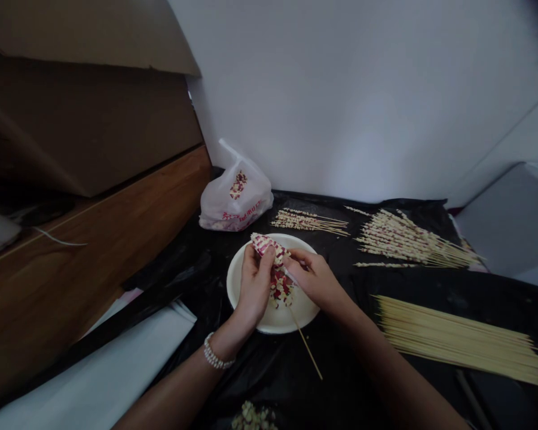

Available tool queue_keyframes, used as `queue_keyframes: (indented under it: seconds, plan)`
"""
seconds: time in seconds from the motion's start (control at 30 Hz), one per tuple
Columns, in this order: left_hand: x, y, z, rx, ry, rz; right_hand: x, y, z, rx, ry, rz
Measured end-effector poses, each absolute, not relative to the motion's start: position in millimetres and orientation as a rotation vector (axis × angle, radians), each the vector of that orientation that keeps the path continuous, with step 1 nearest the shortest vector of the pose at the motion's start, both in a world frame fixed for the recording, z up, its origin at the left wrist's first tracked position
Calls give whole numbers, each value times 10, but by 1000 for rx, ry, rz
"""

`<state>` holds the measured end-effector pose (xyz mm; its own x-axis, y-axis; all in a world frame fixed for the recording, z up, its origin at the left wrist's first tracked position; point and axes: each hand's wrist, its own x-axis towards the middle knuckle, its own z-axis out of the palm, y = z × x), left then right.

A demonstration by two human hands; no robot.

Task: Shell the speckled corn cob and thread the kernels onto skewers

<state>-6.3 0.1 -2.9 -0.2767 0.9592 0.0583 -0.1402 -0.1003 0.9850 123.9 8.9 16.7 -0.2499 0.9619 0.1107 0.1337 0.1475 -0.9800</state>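
View: head camera; places are told from the white bowl (240, 298).
Patterned cob-like piece (269, 245): above the bowl, slightly tilted, set with rows of cream and magenta bits.
Left hand (254, 280): over the bowl's left part, fingers and thumb closed around the cob-like piece; a beaded bracelet (216, 353) circles the wrist.
Right hand (312, 276): over the bowl's right part, fingertips drawn together at the right end of the same piece.
Loose bits (278, 288): inside the bowl, beneath the hands, cream and dark red.
Single stick (311, 353): crosses the bowl's near rim and points toward the wearer.
Plastic bag (237, 200): beyond the bowl and to its left, white with red print, upright.
Small threaded bundle (302, 221): just beyond the bowl, to the right.
Large threaded bundle (406, 239): farther right of the bowl.
Bare sticks (461, 337): right of the bowl, on the near side, lying side by side.
Folded white sheet (112, 370): left of the bowl, on the near side.
Cream cluster (253, 417): nearer the wearer than the bowl, cut by the frame edge.
Black plastic covering (336, 334): under the bowl.
Cardboard box (103, 113): well left of the bowl.
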Motion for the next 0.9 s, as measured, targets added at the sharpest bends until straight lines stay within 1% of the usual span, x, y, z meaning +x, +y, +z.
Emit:
queue_keyframes:
  seconds: [0.3, 0.6, 0.9]
  plan:
    - [-73, 12, -30, 993, 1253, 1547, 1230, 71, 124, -1069, -1569, 1246]
    - [-56, 11, -24, 971, 1207, 1552, 1222, 90, 88, -1096, -1651, 1097]
    - [-81, 36, -66, 998, 1225, 1541, 1237, 90, 101, -1084, -1734, 1048]
